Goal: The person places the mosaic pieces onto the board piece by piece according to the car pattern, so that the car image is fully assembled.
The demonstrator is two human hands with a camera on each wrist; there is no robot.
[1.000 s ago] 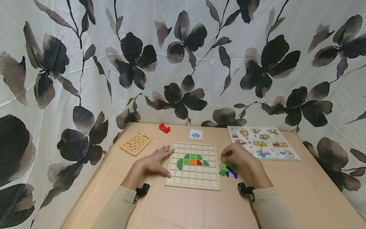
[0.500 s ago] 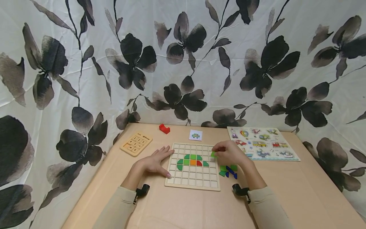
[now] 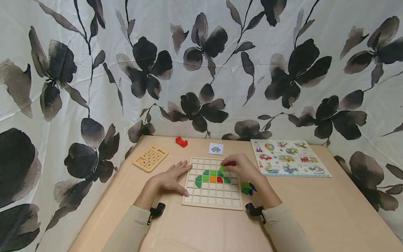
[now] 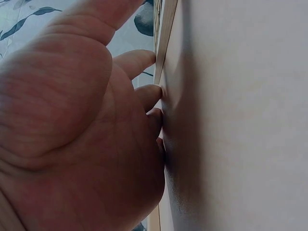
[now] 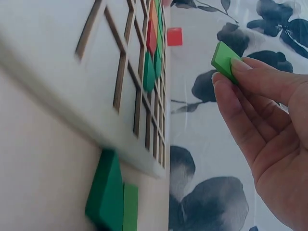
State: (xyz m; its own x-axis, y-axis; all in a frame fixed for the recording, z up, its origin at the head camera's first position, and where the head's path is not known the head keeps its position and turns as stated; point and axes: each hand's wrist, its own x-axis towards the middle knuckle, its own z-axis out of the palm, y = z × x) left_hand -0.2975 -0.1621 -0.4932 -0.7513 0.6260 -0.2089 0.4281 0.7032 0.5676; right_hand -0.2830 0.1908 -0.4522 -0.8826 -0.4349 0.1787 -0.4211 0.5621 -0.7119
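Note:
A wooden grid board [image 3: 211, 201] lies in the middle of the table, with green, orange and red tiles [image 3: 213, 178] set in its squares. My left hand [image 3: 168, 179] rests at the board's left edge, fingers spread and thumb on the near left corner; the left wrist view shows its palm and straight fingers [image 4: 147, 97]. Over the board's upper right part, my right hand [image 3: 240, 166] pinches a light green tile [image 5: 225, 60] between thumb and fingertips. In the right wrist view the tile is held up beside the board, apart from it.
Loose green and blue tiles [image 3: 246, 188] lie right of the board, partly behind my right wrist. A small picture card [image 3: 215, 148], a red piece [image 3: 181, 141] and a wooden number board [image 3: 150, 158] lie farther back. A picture puzzle [image 3: 291, 157] lies at the back right.
My right hand has moved left from the loose tiles to above the board, carrying the light green tile. My left hand has stayed at the board's left edge.

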